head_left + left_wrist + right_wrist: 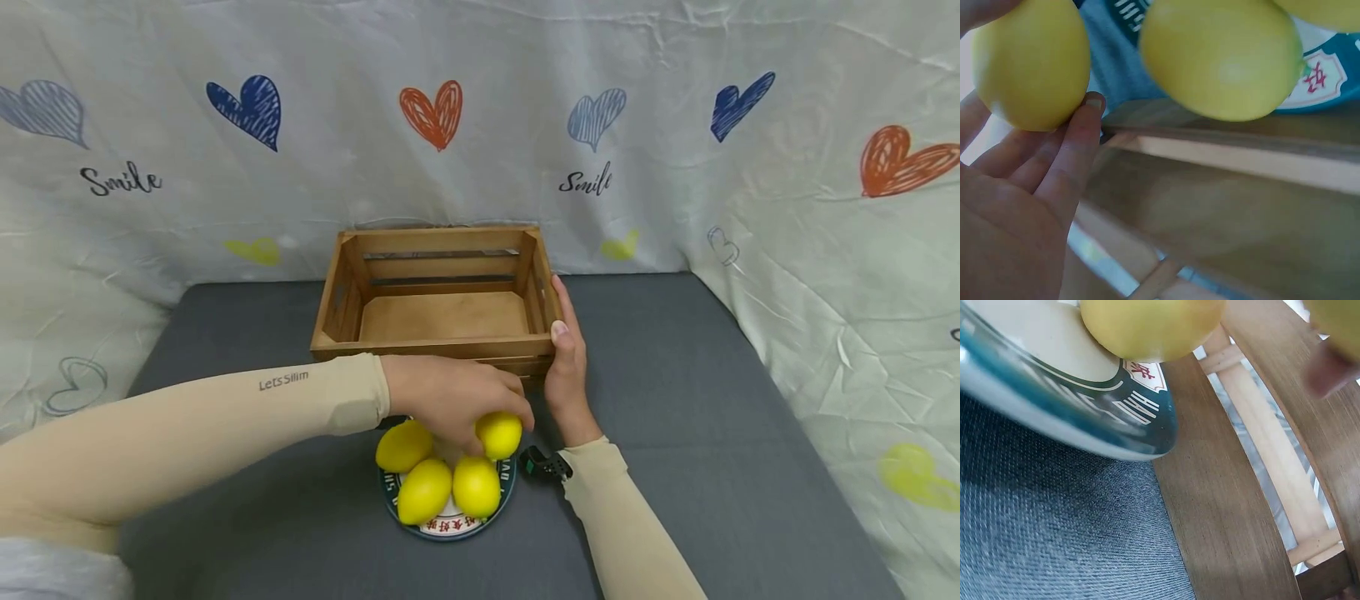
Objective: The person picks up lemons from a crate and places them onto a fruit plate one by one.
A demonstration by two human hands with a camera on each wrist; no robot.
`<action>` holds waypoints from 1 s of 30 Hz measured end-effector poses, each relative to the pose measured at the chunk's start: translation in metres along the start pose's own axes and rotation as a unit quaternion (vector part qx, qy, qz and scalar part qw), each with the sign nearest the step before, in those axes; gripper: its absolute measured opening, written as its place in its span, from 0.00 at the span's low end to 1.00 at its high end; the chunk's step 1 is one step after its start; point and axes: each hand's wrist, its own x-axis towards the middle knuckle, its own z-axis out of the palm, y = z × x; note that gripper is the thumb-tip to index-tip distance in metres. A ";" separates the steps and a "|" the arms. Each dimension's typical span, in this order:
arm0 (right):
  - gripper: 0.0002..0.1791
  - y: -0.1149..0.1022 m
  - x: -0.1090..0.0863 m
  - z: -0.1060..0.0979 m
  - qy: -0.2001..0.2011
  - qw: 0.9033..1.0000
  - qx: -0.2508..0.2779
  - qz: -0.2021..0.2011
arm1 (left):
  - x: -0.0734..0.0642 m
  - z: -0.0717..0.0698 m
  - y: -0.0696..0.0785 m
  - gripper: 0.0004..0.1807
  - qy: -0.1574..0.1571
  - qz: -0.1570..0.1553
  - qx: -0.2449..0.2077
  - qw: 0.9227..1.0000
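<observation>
My left hand (453,396) reaches across in front of the crate and holds a yellow lemon (498,435) over the plate's far right side. In the left wrist view its thumb and fingers close round that lemon (1032,65). Three more lemons, one of them at the front left (425,492), lie on a round plate (446,533) with a dark green patterned rim. My right hand (567,375) grips the right side of a slatted wooden crate (442,317), thumb on its top edge. The inside of the crate that shows holds nothing. The left hand hides the plate's far part.
A dark grey cloth-covered table (675,417) lies under the plate and crate. Behind it hangs a white curtain (495,108) printed with hearts and words. A black band (546,462) sits on my right wrist. The crate's front wall stands just behind the plate.
</observation>
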 end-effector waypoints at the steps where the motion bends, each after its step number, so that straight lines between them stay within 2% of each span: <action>1: 0.38 0.000 0.000 0.000 0.000 1.000 -0.002 0.000 | 0.002 0.003 -0.002 0.32 -0.001 -0.006 -0.003 1.000; 7: 0.37 0.001 0.000 0.001 0.004 1.000 -0.016 -0.001 | 0.007 0.015 -0.011 0.33 -0.015 -0.045 -0.017 0.999; 11: 0.37 0.002 0.000 0.001 0.005 1.000 -0.020 -0.002 | 0.008 0.019 -0.015 0.33 -0.021 -0.056 -0.023 0.998; 27: 0.39 0.001 0.001 0.002 0.007 1.000 -0.013 -0.003 | 0.008 0.028 -0.020 0.34 -0.026 -0.078 -0.025 0.996; 30: 0.39 0.002 0.001 0.001 0.010 1.000 -0.015 -0.001 | 0.006 0.028 -0.020 0.35 -0.019 -0.075 -0.029 0.997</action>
